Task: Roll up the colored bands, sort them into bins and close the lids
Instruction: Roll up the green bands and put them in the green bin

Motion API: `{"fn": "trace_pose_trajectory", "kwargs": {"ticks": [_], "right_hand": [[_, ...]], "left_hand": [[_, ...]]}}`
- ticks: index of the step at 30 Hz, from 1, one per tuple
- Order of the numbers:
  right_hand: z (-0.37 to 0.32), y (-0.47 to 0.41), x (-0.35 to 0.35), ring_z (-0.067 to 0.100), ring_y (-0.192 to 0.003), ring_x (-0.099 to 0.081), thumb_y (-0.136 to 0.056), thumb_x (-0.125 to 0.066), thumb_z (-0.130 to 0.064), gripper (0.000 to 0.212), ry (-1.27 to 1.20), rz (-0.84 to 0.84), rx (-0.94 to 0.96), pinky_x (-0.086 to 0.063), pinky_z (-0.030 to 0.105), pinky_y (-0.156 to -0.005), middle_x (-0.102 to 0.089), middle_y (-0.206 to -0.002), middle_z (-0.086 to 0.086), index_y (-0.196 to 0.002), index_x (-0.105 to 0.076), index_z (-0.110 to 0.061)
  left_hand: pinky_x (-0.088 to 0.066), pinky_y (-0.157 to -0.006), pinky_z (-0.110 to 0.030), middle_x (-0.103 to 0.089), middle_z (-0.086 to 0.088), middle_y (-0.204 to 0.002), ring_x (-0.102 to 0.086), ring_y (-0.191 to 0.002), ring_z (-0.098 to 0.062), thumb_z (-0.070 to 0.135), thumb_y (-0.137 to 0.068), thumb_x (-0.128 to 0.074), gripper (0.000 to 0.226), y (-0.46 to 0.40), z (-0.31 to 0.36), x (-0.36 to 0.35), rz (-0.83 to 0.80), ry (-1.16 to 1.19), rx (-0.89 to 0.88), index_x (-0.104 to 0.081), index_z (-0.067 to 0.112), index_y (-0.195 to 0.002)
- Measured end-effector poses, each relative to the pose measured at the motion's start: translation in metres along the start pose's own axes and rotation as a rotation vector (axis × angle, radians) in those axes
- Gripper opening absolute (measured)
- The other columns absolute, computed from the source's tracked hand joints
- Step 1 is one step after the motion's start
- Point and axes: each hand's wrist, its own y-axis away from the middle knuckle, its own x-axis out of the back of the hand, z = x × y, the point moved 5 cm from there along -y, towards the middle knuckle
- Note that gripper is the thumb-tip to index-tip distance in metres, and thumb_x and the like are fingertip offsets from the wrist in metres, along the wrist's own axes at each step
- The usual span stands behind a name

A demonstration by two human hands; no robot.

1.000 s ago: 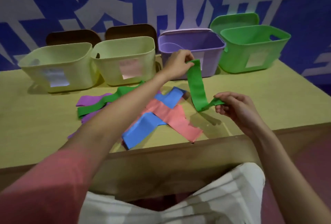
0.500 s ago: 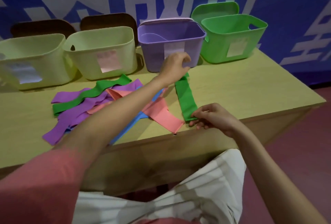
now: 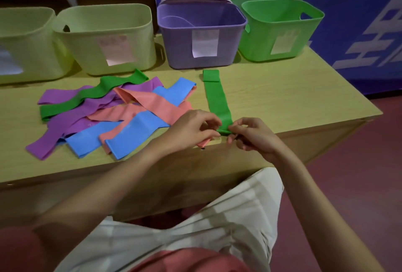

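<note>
Both hands now meet at the tabletop's near edge: left hand [image 3: 191,128] and right hand [image 3: 250,134] pinch the green band [image 3: 217,102], which a second ago hung lifted. It lies flat now, near end curling, so rolling looks begun.

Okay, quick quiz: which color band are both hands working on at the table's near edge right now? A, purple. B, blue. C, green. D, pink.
C: the left hand and right hand both pinch the near end of the green band, which lies stretched straight toward the purple bin.
</note>
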Motion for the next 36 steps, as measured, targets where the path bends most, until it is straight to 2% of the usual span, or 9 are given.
{"fn": "trace_pose_trajectory", "kwargs": {"ticks": [4, 7, 10, 13, 16, 21, 25, 32, 36], "right_hand": [[-0.001, 0.0, 0.003, 0.011, -0.035, -0.034, -0.098, -0.052, -0.014, 0.011, 0.042, 0.018, 0.039, -0.025, 0.019, -0.036, -0.06, -0.056, 0.009, -0.093, -0.05, -0.005], [-0.016, 0.004, 0.016, 0.011, -0.045, -0.046, -0.095, -0.057, -0.014, 0.009, 0.412, 0.232, 0.362, -0.035, 0.024, -0.046, -0.057, -0.055, 0.002, -0.086, -0.057, -0.011], [-0.022, 0.008, 0.014, 0.007, -0.081, -0.061, -0.09, -0.055, 0.0, 0.019, 0.595, 0.189, 0.542, -0.048, 0.022, -0.067, -0.066, -0.088, -0.001, -0.097, -0.066, -0.014], [-0.015, 0.006, 0.011, 0.019, -0.098, -0.062, -0.084, -0.047, 0.009, 0.039, 0.655, 0.056, 0.48, -0.05, 0.028, -0.082, -0.067, -0.109, 0.003, -0.111, -0.068, -0.011], [-0.012, 0.008, 0.01, 0.024, -0.095, -0.062, -0.081, -0.048, 0.007, 0.041, 0.678, 0.031, 0.468, -0.049, 0.033, -0.082, -0.068, -0.106, 0.005, -0.111, -0.068, -0.013], [-0.01, 0.009, 0.013, 0.03, -0.079, -0.059, -0.076, -0.06, -0.015, 0.032, 0.649, 0.015, 0.453, -0.05, 0.045, -0.072, -0.069, -0.094, 0.008, -0.106, -0.071, -0.017], [-0.011, 0.01, 0.012, 0.028, -0.072, -0.055, -0.082, -0.075, -0.015, 0.02, 0.659, 0.059, 0.534, -0.048, 0.042, -0.067, -0.067, -0.086, 0.004, -0.101, -0.069, -0.015], [-0.015, 0.012, 0.009, 0.009, -0.087, -0.064, -0.083, -0.073, -0.009, 0.017, 0.698, 0.135, 0.628, -0.05, 0.033, -0.078, -0.07, -0.088, -0.002, -0.099, -0.069, -0.012], [-0.013, 0.009, 0.007, 0.019, -0.081, -0.064, -0.085, -0.07, -0.007, 0.012, 0.698, 0.138, 0.619, -0.048, 0.029, -0.074, -0.07, -0.085, 0.001, -0.096, -0.071, -0.011]], "left_hand": [[-0.044, -0.076, -0.026, -0.068, -0.001, -0.089, -0.058, -0.085, -0.014, 0.021, -0.083, -0.073, 0.016, -0.001, 0.002, -0.007, 0.029, -0.065, -0.035, -0.071, 0.01, -0.095], [-0.042, -0.076, -0.023, -0.067, 0.002, -0.088, -0.054, -0.083, -0.01, 0.02, -0.084, -0.072, 0.013, 0.002, 0.003, -0.007, 0.079, -0.093, -0.033, -0.071, 0.011, -0.094], [-0.044, -0.076, -0.025, -0.066, 0.003, -0.087, -0.052, -0.084, -0.008, 0.019, -0.083, -0.073, 0.012, 0.005, 0.003, -0.006, 0.132, -0.103, -0.026, -0.071, 0.013, -0.093], [-0.046, -0.073, -0.026, -0.063, 0.006, -0.084, -0.053, -0.082, -0.008, 0.02, -0.083, -0.072, 0.011, 0.009, 0.005, -0.005, 0.159, -0.094, -0.022, -0.071, 0.014, -0.093], [-0.052, -0.075, -0.032, -0.061, 0.006, -0.087, -0.056, -0.084, -0.009, 0.02, -0.083, -0.071, 0.01, 0.011, 0.005, -0.007, 0.15, -0.076, -0.021, -0.071, 0.015, -0.092], [-0.053, -0.074, -0.034, -0.066, 0.003, -0.088, -0.059, -0.081, -0.009, 0.022, -0.087, -0.068, 0.009, 0.012, 0.005, -0.008, 0.172, -0.028, 0.001, -0.071, 0.014, -0.091], [-0.051, -0.074, -0.032, -0.069, 0.001, -0.088, -0.06, -0.08, -0.01, 0.019, -0.089, -0.066, 0.011, 0.01, 0.007, -0.007, 0.203, -0.021, 0.013, -0.072, 0.012, -0.094], [-0.056, -0.079, -0.031, -0.07, -0.002, -0.093, -0.065, -0.087, -0.011, 0.014, -0.088, -0.067, 0.019, 0.012, 0.006, -0.011, 0.229, 0.032, 0.051, -0.068, 0.011, -0.106], [-0.053, -0.079, -0.038, -0.068, 0.0, -0.091, -0.061, -0.088, -0.015, 0.017, -0.085, -0.07, 0.022, 0.014, 0.009, -0.011, 0.218, -0.052, 0.027, -0.068, 0.013, -0.107]]}}
